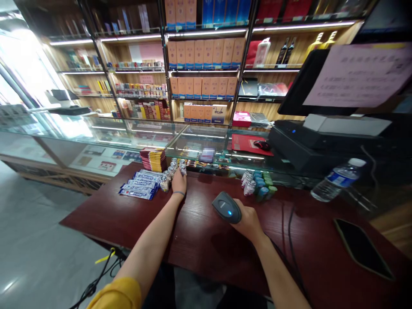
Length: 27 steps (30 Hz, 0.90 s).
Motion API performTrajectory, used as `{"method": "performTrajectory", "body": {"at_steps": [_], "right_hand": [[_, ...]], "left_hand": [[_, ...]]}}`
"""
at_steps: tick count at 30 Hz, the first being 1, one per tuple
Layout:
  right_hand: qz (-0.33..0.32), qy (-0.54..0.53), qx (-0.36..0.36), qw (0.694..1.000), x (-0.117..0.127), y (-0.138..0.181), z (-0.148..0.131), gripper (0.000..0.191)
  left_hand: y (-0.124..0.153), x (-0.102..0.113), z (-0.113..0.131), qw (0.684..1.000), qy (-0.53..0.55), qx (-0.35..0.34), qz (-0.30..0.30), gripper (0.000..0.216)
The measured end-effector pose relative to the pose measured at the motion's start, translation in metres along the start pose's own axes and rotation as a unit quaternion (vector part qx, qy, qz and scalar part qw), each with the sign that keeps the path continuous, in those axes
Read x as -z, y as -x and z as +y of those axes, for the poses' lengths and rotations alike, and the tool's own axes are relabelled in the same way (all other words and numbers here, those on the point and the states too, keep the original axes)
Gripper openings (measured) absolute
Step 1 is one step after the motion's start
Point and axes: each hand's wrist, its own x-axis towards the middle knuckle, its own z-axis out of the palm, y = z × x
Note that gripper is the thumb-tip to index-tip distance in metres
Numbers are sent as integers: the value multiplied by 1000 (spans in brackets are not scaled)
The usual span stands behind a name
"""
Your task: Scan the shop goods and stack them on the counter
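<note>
My left hand (179, 183) reaches to the far side of the dark red wooden desk (199, 240). Its fingers close round a small jar (183, 166) with a silvery lid, at the right edge of a cluster of similar small jars (164, 183). In my right hand (250, 219) is a dark grey barcode scanner (226, 207), held above the desk with a blue light on. Left of the jars lie blue-and-white packets (140, 185), and behind those stand stacked red and yellow packs (152, 159). Further right is a second group of small containers (249, 184), white, blue and green.
A water bottle (337, 180) and a phone (363, 248) are on the desk's right side. Cables run near my right forearm. Beyond the desk is a glass display counter (199, 136) with a mouse (262, 145) and a monitor (305, 81). Stocked shelves line the wall.
</note>
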Motion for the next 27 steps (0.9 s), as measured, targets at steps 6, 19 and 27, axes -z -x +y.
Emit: {"method": "performTrajectory", "body": {"at_steps": [6,19,27], "right_hand": [[-6,-19,-1,1000,3,1,2,38],[7,3,-45,999,5,2,5,40],[32,-23,-77,996,3,3,8,41]], "left_hand": [[-9,-2,-6,999,40,1,11,45],[-10,-1,-15,996,84,0,36,56],[5,10,-5,993,93,-48,46,58]]}}
